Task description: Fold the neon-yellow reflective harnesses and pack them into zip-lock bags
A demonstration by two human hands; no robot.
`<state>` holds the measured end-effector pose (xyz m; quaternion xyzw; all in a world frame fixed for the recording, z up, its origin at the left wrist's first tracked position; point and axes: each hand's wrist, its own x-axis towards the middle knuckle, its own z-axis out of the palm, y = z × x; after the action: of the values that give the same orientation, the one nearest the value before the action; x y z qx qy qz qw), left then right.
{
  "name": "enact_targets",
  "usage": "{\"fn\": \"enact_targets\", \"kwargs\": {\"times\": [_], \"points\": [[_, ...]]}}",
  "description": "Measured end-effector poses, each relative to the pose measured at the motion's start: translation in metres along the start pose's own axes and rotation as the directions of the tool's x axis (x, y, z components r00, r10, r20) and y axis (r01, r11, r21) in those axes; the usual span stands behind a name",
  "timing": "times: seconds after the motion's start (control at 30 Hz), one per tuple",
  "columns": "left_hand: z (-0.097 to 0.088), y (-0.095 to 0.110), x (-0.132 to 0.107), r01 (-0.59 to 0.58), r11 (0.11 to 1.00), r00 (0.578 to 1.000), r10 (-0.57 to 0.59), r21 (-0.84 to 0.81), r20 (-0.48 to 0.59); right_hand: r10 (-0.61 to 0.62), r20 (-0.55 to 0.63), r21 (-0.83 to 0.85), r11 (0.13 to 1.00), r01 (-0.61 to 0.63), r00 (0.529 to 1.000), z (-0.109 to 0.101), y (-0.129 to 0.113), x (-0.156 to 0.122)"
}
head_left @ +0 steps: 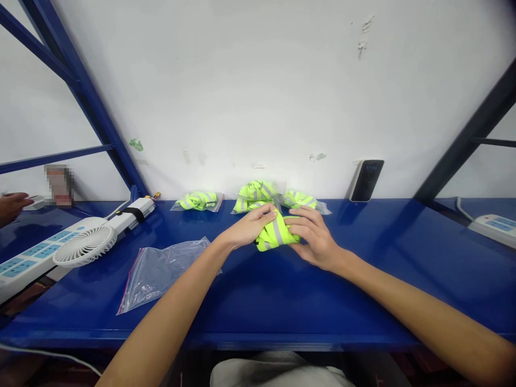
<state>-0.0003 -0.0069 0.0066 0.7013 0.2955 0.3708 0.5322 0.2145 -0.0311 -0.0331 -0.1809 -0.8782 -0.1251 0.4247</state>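
Between my two hands, above the blue table, is a folded bundle of neon yellow reflective strap (277, 232) with silver-grey stripes. My left hand (255, 224) grips its left side, thumb on top. On the right side, the curled fingers of my right hand (316, 236) hold the bundle, with some fingertips hidden behind it. A clear zip bag (161, 271) with a red seal line lies flat to the left, partly covered by my left forearm. Several similar yellow bundles in clear bags (199, 200) lie along the wall behind my hands.
Left on the blue table (258, 317) are a white fan (85, 246), a power strip (44, 255) and a white pack with a black band (135, 214). A dark-screened device (366, 180) leans on the wall at right. Another person's hand (14, 207) shows at far left.
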Motion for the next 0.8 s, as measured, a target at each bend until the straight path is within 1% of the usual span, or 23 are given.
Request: {"fn": "enact_targets", "kwargs": {"times": [0.07,0.1,0.13,0.17,0.2,0.23,0.27,0.3,0.33,0.37,0.4,0.43,0.47,0.5,0.53,0.57,0.63,0.7,0.8], "points": [[0.002,-0.001,0.002,-0.042,0.997,0.999,0.044,0.07,-0.027,0.031,-0.055,-0.054,0.998,-0.034,0.998,-0.001,0.004,0.0],[0.002,-0.002,0.003,-0.059,0.993,0.996,0.065,0.101,-0.056,0.079,-0.081,-0.051,0.995,-0.083,0.994,0.0,0.005,0.0],[0.003,-0.003,0.004,-0.082,0.988,0.99,0.096,0.131,-0.105,0.155,-0.107,-0.025,0.987,-0.158,0.982,0.001,0.006,0.0],[0.003,-0.004,0.005,-0.11,0.98,0.976,0.138,0.167,-0.169,0.26,-0.13,0.033,0.966,-0.258,0.957,0.002,0.007,0.001],[0.003,-0.005,0.006,-0.136,0.968,0.953,0.186,0.211,-0.238,0.388,-0.124,0.131,0.919,-0.372,0.913,0.003,0.007,0.001],[0.003,-0.005,0.006,-0.158,0.951,0.925,0.236,0.264,-0.297,0.517,-0.073,0.263,0.835,-0.483,0.853,0.004,0.007,0.002],[0.003,-0.006,0.006,-0.171,0.931,0.897,0.283,0.322,-0.339,0.622,0.029,0.406,0.708,-0.578,0.783,0.005,0.006,0.003],[0.003,-0.006,0.006,-0.177,0.908,0.874,0.322,0.38,-0.363,0.681,0.166,0.533,0.547,-0.646,0.713,0.007,0.005,0.004],[0.004,-0.006,0.006,-0.177,0.883,0.859,0.354,0.434,-0.37,0.692,0.307,0.625,0.371,-0.687,0.653,0.009,0.004,0.005],[0.005,-0.005,0.005,-0.177,0.859,0.851,0.379,0.48,-0.364,0.671,0.425,0.683,0.203,-0.702,0.607,0.01,0.003,0.006],[0.006,-0.005,0.004,-0.183,0.836,0.849,0.4,0.518,-0.346,0.643,0.507,0.714,0.059,-0.698,0.573,0.012,0.001,0.007],[0.007,-0.005,0.004,-0.196,0.814,0.852,0.418,0.547,-0.316,0.62,0.559,0.73,-0.054,-0.681,0.55,0.013,-0.001,0.008],[0.009,-0.006,0.003,-0.215,0.791,0.859,0.432,0.573,-0.275,0.604,0.59,0.739,-0.137,-0.66,0.536,0.013,-0.002,0.009],[0.01,-0.006,0.003,-0.237,0.765,0.867,0.444,0.598,-0.224,0.596,0.608,0.742,-0.19,-0.643,0.525,0.013,-0.004,0.01],[0.012,-0.007,0.003,-0.26,0.736,0.876,0.452,0.625,-0.169,0.588,0.623,0.737,-0.219,-0.64,0.516,0.013,-0.005,0.012],[0.013,-0.009,0.003,-0.276,0.704,0.882,0.456,0.654,-0.119,0.582,0.632,0.73,-0.226,-0.645,0.511,0.012,-0.006,0.013],[0.014,-0.012,0.003,-0.284,0.638,0.889,0.455,0.716,-0.052,0.576,0.647,0.704,-0.199,-0.682,0.499,0.009,-0.009,0.016],[0.016,-0.015,0.003,-0.262,0.58,0.891,0.452,0.771,-0.038,0.578,0.654,0.675,-0.154,-0.722,0.488,0.007,-0.011,0.017],[0.017,-0.018,0.003,-0.227,0.516,0.89,0.454,0.826,-0.039,0.58,0.648,0.664,-0.113,-0.739,0.493,0.007,-0.014,0.018]]}}
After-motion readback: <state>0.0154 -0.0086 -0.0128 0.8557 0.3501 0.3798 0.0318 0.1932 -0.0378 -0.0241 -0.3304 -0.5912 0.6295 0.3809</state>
